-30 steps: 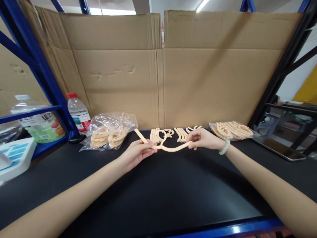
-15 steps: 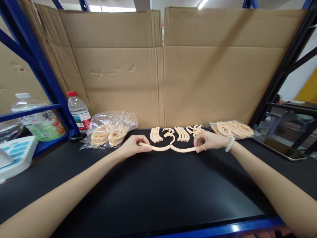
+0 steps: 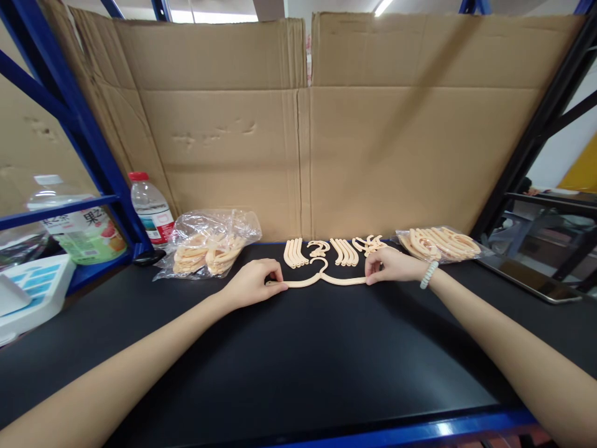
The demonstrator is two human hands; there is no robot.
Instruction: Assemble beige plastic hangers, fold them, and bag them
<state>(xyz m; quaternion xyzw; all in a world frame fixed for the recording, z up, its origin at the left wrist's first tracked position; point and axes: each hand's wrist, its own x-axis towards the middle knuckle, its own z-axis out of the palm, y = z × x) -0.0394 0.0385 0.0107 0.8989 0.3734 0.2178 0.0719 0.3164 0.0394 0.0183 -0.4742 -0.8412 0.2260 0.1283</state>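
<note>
A beige clothes hanger [image 3: 342, 281] lies flat or nearly flat on the black tabletop, its hook pointing away from me. My left hand [image 3: 254, 283] pinches the end of its left arm. At the right arm's end, my right hand [image 3: 389, 264] is closed on it, a beaded band round the wrist. Just behind the hanger are a row of loose hanger arms [image 3: 295, 252], a small group of hooks [image 3: 318, 248], a second row of arms [image 3: 344, 252] and a jumbled pile of small beige pieces [image 3: 368, 242], partly covered by my right hand.
A clear bag of beige parts [image 3: 208, 249] sits at the left, another bag [image 3: 438, 242] at the right. A red-capped bottle [image 3: 152, 208] stands by the blue frame. A flat tablet-like device [image 3: 527, 280] lies far right. Cardboard [image 3: 396, 137] walls the back.
The hanger has come down toward the tabletop, and its hook now lies lower and flatter. Both hands have lowered slightly with it, still at its two ends.
</note>
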